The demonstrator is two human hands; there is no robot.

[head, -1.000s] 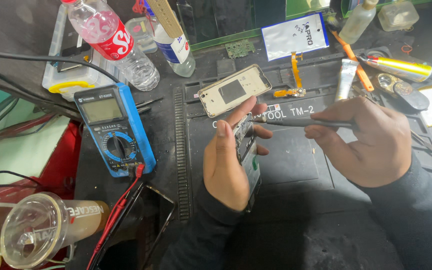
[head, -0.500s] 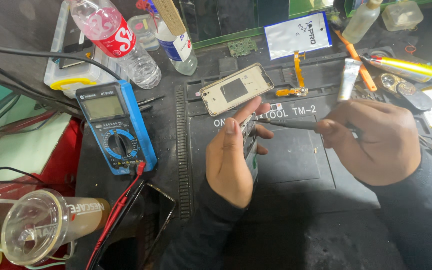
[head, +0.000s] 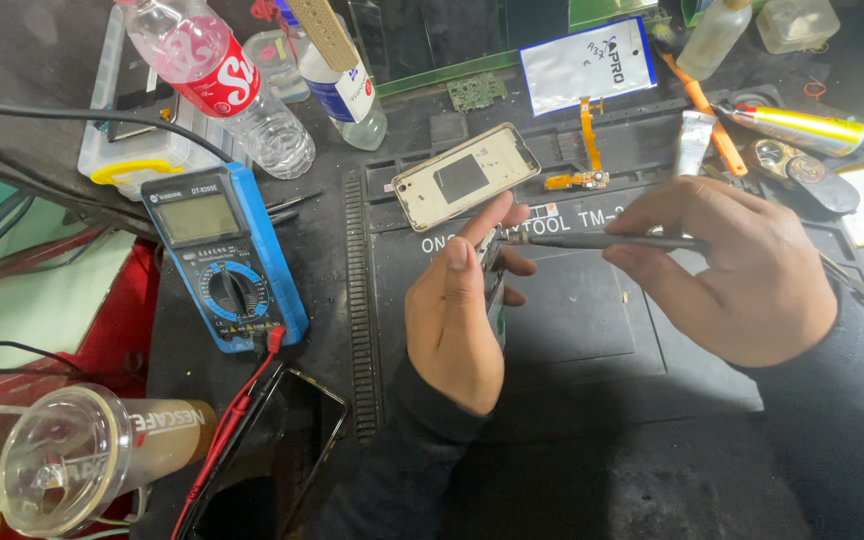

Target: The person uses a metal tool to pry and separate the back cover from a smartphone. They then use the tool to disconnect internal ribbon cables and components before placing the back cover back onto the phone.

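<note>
My left hand (head: 455, 315) holds a small phone body (head: 493, 275) upright on its edge over the dark work mat (head: 592, 330). The phone is mostly hidden behind the palm. My right hand (head: 742, 270) grips a thin dark tool (head: 592, 240) held level, with its tip touching the top end of the phone by my left fingers. A beige phone back cover (head: 465, 176) lies flat on the mat just beyond my left hand. An orange flex cable (head: 582, 160) lies right of the cover.
A blue multimeter (head: 222, 260) with red and black leads lies at left. Two plastic bottles (head: 217, 85) stand behind it. A clear plastic cup (head: 82, 455) lies on its side at lower left. A dark phone (head: 272, 440), a white pouch (head: 587, 65) and tubes (head: 792, 125) surround the mat.
Both hands have stayed nearly in place. The tool's tip still rests at the phone's top end, and my right hand has shifted only slightly.
</note>
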